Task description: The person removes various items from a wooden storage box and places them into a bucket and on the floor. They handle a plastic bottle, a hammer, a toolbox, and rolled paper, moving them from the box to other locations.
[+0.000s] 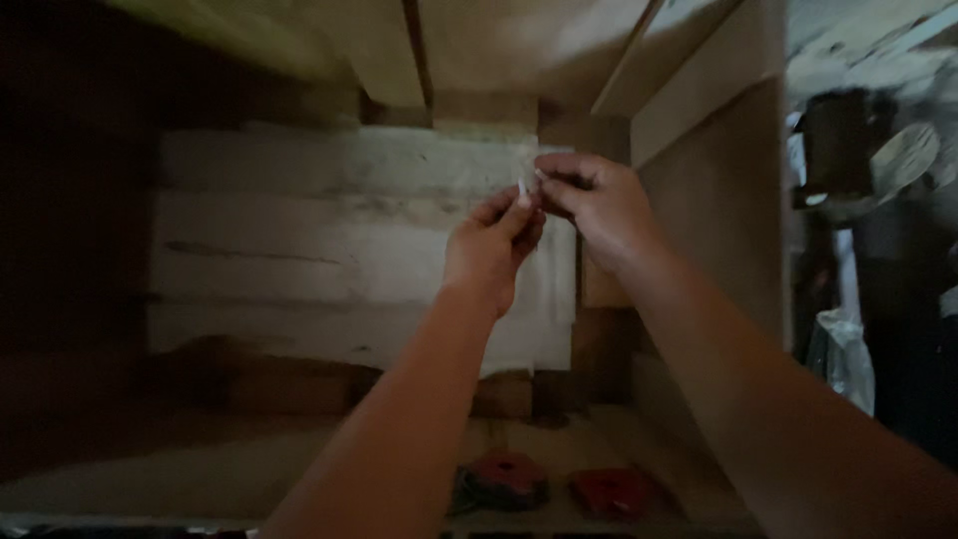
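Both hands met over the pale wooden boards (299, 250): the left hand (491, 252) and right hand (599, 205) pinched a small white piece (522, 187) between closed fingers, not yet set anywhere.

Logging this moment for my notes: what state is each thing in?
Left hand: fingers pinched on a small white piece.
Right hand: fingers closed at that piece.
Pale boards: lying flat, side by side.
Two red things: lying low in the frame, untouched.
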